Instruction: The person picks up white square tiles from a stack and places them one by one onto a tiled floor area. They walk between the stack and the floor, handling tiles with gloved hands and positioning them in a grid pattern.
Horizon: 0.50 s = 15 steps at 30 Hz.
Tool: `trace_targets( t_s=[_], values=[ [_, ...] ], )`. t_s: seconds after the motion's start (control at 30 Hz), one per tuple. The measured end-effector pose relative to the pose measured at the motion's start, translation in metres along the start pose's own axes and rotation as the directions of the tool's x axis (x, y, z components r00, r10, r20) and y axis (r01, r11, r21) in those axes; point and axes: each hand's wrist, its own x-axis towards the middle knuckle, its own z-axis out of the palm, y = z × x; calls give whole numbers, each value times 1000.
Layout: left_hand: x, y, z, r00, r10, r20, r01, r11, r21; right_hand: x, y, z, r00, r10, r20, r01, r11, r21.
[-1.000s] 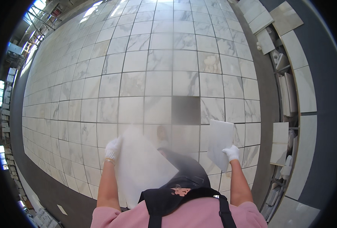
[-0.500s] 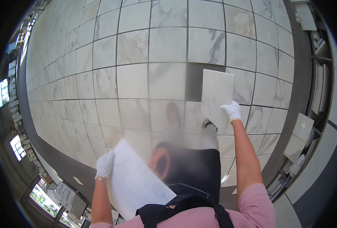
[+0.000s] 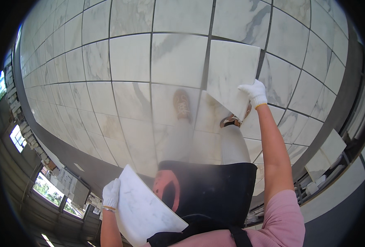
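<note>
While the left hand [image 3: 111, 194] grips 1 white tile [image 3: 147, 208], the right hand [image 3: 255, 94] clamps 1 other tile [image 3: 232, 68].

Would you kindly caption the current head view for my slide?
Gloved left hand holds one tile, gloved right hand a second tile, over tiled flooring.

Bright, even light covers the middle; windows [image 3: 48, 189] glare at lower left. Pale haze, perhaps a lens smear, softens the centre. Straight lines bow toward the black rim.
</note>
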Motion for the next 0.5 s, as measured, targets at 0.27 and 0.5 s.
trace_targets(
  t_s=[0.27,0.5],
  values=[
    [2,14,0,1000,-14,5,13,996,83,25,10,0,999,-11,39,10,999,34],
    [7,14,2,998,-60,19,58,992,109,49,29,-16,993,24,118,-55,961,270]
  ],
)
